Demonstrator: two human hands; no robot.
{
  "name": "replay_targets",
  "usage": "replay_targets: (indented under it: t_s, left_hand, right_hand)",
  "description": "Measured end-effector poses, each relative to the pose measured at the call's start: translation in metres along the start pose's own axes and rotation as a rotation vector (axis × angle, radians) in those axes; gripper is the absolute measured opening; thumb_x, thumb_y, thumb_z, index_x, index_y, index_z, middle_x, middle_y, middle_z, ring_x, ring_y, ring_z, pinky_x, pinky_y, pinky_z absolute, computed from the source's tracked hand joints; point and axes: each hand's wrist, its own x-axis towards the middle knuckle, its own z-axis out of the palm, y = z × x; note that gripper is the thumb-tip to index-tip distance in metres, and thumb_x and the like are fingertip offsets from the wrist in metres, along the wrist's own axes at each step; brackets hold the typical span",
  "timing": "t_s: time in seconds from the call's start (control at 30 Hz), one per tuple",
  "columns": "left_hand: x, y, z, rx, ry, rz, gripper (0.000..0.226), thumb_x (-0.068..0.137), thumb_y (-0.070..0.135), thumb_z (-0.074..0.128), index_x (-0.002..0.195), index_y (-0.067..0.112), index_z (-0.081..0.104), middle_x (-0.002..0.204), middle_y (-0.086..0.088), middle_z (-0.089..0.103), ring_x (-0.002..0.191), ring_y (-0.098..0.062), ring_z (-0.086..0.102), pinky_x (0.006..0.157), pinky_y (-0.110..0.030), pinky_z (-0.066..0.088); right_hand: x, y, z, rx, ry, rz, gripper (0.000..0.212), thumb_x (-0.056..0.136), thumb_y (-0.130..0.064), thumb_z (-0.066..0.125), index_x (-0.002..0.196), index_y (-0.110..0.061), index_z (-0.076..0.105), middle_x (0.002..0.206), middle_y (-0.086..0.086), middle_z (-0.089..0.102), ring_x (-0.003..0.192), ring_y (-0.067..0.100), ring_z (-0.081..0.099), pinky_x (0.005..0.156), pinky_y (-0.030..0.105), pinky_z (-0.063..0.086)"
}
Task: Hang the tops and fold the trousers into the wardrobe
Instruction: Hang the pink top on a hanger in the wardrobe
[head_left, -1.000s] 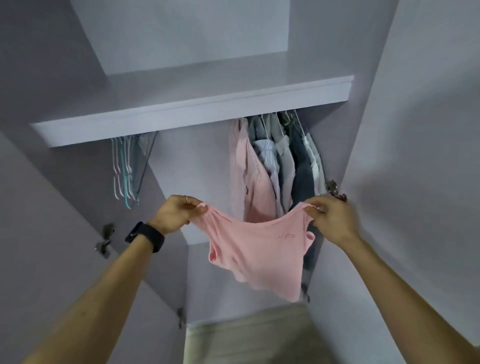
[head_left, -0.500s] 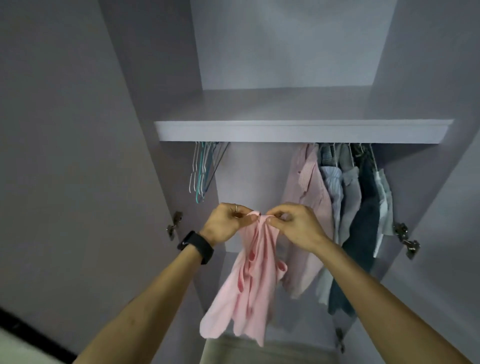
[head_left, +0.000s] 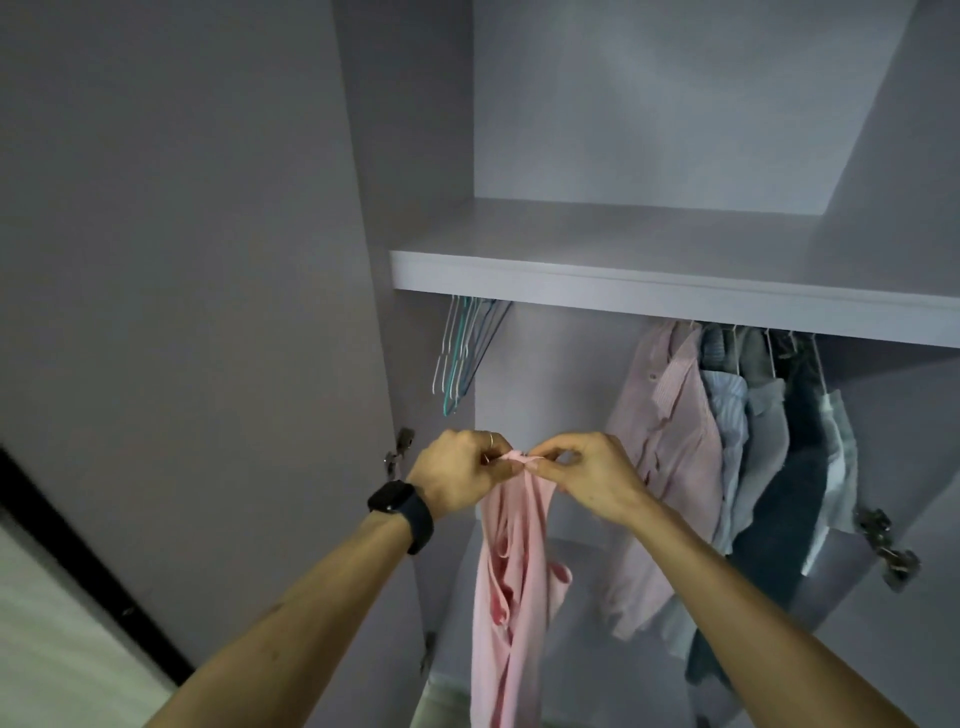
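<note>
Head cam: my left hand (head_left: 457, 475) and right hand (head_left: 592, 478) fingers pinch the pink top (head_left: 511, 571); shirts (head_left: 727, 441) hung already, this one isn't yet.

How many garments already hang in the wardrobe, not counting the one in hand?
5, side by side under the pale shelf at right: pink striped shirt, pale blue striped shirt, grey shirt, dark blue garment, white garment at far right. More may hide between them.
</note>
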Motion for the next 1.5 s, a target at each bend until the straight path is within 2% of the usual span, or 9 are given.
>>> replay_targets:
  t_s: [0.1,0.33,0.43,0.53,0.77,1.03,1.17,1.33,1.5]
  left_hand:
    - [0.001,-0.008,-0.006,0.228,0.054,0.014,0.025,0.096,0.051,0.054,0.110,0.036,0.068,0.109,0.011,0.069,0.102,-0.017,0.063,0.089,-0.037,0.051]
    - [0.013,-0.039,-0.040,0.647,0.301,-0.050,0.037,0.101,0.046,0.042,0.128,0.034,0.064,0.150,0.005,0.044,0.147,-0.025,0.027,0.120,-0.044,0.000]
    - [0.021,-0.054,-0.057,0.835,0.313,-0.150,0.038,0.104,0.043,0.035,0.132,0.036,0.060,0.165,-0.002,0.021,0.154,-0.029,-0.005,0.114,-0.056,-0.025]
    - [0.027,-0.082,-0.060,1.001,0.331,-0.203,0.040,0.104,0.036,0.032,0.137,0.035,0.054,0.168,-0.006,0.001,0.149,-0.035,-0.024,0.107,-0.059,-0.034]
    - [0.030,-0.122,-0.056,1.347,0.427,-0.091,0.038,0.101,0.030,0.035,0.130,0.034,0.061,0.164,-0.013,0.004,0.146,-0.049,-0.010,0.114,-0.062,-0.022]
    - [0.036,-0.141,-0.049,1.506,0.483,-0.080,0.043,0.107,0.032,0.012,0.140,0.034,0.039,0.167,-0.013,0.000,0.146,-0.055,-0.012,0.105,-0.065,-0.027]
    - [0.035,-0.139,-0.049,1.528,0.496,-0.061,0.053,0.103,0.031,0.007,0.148,0.032,0.035,0.168,-0.012,0.003,0.147,-0.054,-0.010,0.107,-0.064,-0.023]
    - [0.034,-0.139,-0.049,1.507,0.474,-0.059,0.045,0.108,0.031,0.010,0.146,0.030,0.035,0.167,-0.014,0.001,0.145,-0.056,-0.013,0.105,-0.065,-0.026]
    - [0.036,-0.139,-0.050,1.515,0.483,-0.044,0.043,0.108,0.030,0.012,0.143,0.028,0.036,0.167,-0.014,0.003,0.145,-0.056,-0.011,0.105,-0.065,-0.025]
  right_hand:
    - [0.008,0.001,0.007,-0.044,-0.036,-0.006,0.012,0.085,-0.031,0.081,0.084,-0.042,0.077,0.083,-0.026,0.071,0.057,0.001,0.064,0.063,0.016,0.052]
    - [0.067,0.006,0.002,-0.172,-0.006,-0.057,0.013,0.088,-0.038,0.071,0.101,-0.037,0.072,0.079,-0.044,0.060,0.075,-0.012,0.061,0.071,0.002,0.039]
    - [0.106,0.014,0.009,-0.160,-0.024,-0.016,0.014,0.092,-0.041,0.067,0.106,-0.038,0.067,0.085,-0.036,0.061,0.084,0.001,0.064,0.079,0.019,0.046]
    - [0.143,0.033,0.032,-0.117,-0.041,0.074,0.019,0.095,-0.042,0.063,0.112,-0.034,0.063,0.105,-0.018,0.068,0.098,0.009,0.063,0.084,0.022,0.043]
    - [0.212,0.065,0.098,-0.061,0.031,0.209,0.042,0.100,-0.044,0.055,0.133,-0.018,0.053,0.116,-0.001,0.062,0.112,0.027,0.059,0.087,0.025,0.040]
    - [0.259,0.075,0.151,0.040,0.178,0.297,0.039,0.104,-0.044,0.049,0.116,-0.009,0.061,0.107,0.009,0.059,0.094,0.028,0.054,0.082,0.030,0.043]
    - [0.269,0.075,0.151,0.116,0.165,0.341,0.027,0.096,-0.023,0.062,0.115,-0.005,0.070,0.106,0.009,0.065,0.095,0.029,0.061,0.090,0.037,0.054]
    - [0.272,0.062,0.152,0.258,0.154,0.402,0.024,0.099,-0.029,0.059,0.080,-0.015,0.064,0.095,0.006,0.069,0.079,0.021,0.059,0.066,0.033,0.050]
    - [0.275,0.052,0.161,0.252,0.127,0.397,0.032,0.096,-0.033,0.064,0.112,-0.006,0.071,0.109,0.011,0.070,0.085,0.024,0.060,0.063,0.031,0.047]
